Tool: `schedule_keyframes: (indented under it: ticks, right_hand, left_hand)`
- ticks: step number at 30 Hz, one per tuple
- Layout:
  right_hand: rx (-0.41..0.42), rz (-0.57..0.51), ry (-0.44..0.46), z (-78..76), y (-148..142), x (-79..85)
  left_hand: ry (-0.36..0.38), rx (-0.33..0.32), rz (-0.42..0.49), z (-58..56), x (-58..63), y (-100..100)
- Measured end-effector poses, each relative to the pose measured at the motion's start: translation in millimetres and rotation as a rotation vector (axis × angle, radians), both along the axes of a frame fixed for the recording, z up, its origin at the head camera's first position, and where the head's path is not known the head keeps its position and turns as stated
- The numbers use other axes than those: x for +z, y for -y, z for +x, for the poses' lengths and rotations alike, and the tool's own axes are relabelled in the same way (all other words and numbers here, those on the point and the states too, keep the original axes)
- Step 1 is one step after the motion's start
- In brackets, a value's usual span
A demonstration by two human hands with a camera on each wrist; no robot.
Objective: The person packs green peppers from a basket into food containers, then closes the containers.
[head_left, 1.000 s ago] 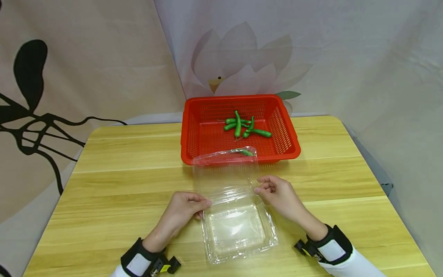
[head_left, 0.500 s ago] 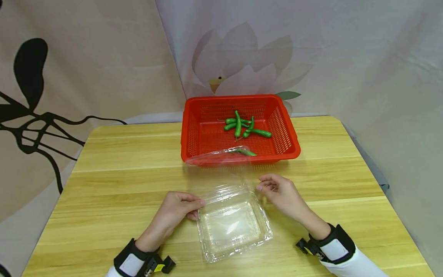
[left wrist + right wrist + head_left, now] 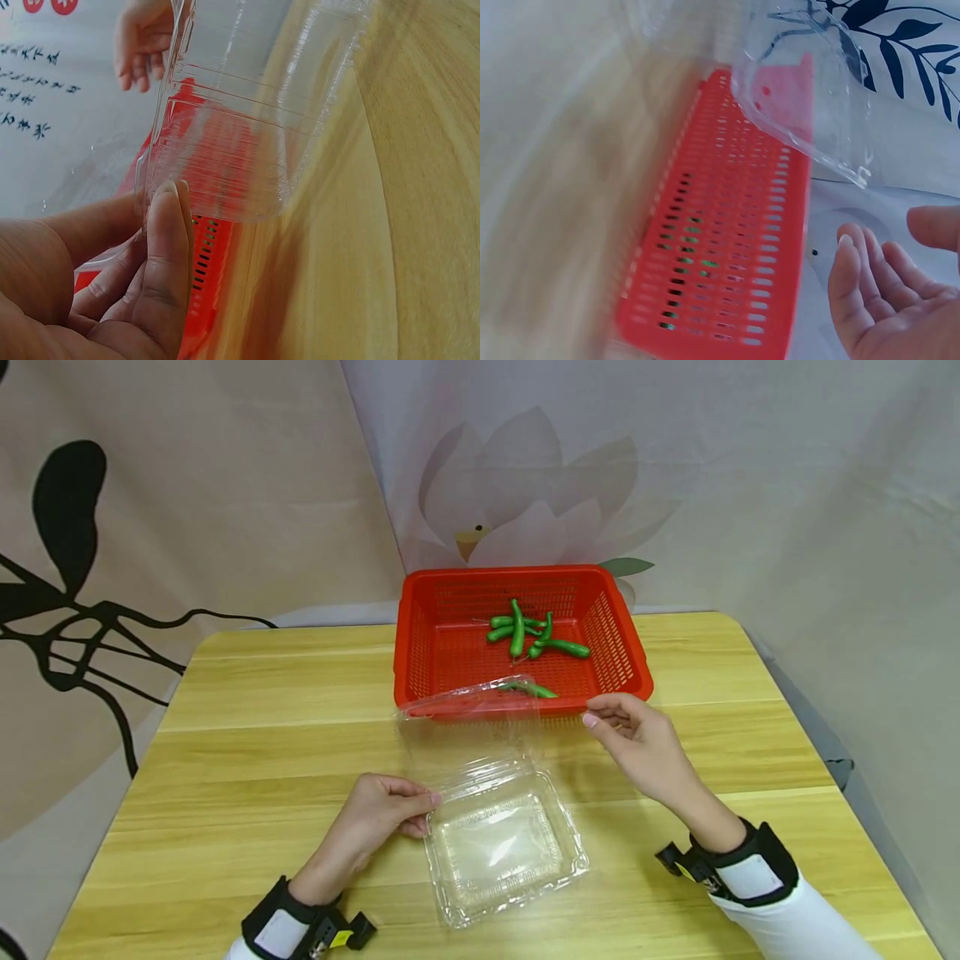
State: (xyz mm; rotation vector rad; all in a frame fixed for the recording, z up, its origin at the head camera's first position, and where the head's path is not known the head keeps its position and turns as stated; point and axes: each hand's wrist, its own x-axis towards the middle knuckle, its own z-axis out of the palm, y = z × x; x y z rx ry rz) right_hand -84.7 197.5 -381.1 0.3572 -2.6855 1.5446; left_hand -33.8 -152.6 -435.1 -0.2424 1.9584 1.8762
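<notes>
My left hand [image 3: 378, 814] pinches the left edge of a clear plastic clamshell box [image 3: 502, 847] between thumb and fingers, close to its hinge fold. In the left wrist view the thumb and fingertips meet on the thin rim of the clear box [image 3: 232, 142]. The box stands open, its lid [image 3: 468, 735] leaning back over the front rim of a red basket [image 3: 633, 681]. Near that basket's front right corner, my right hand [image 3: 637, 747] hovers with loosely bent fingers and holds nothing. Several green chili peppers [image 3: 517, 631] lie in the basket; one shows partly through the lid.
Under everything is a wooden table [image 3: 285, 727] with rounded far corners. A printed cloth backdrop [image 3: 720, 485] hangs behind the table and at its sides. The basket sits at the table's back edge, close to the cloth.
My left hand and the clamshell box have shifted slightly left. My right hand has moved away from the box, up and right to the basket's front rim.
</notes>
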Motion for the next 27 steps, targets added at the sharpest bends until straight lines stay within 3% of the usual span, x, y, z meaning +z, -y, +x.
schedule_keyframes:
  ticks: [10,27]
  right_hand:
    - [0.019,0.058,-0.130,-25.3,1,25.7]
    - [0.176,0.395,-0.024,-86.0,22,47.4]
  left_hand:
    - [0.000,0.007,0.001,-1.3,-1.6,0]
    - [0.010,0.003,-0.015,-1.6,-0.9,0]
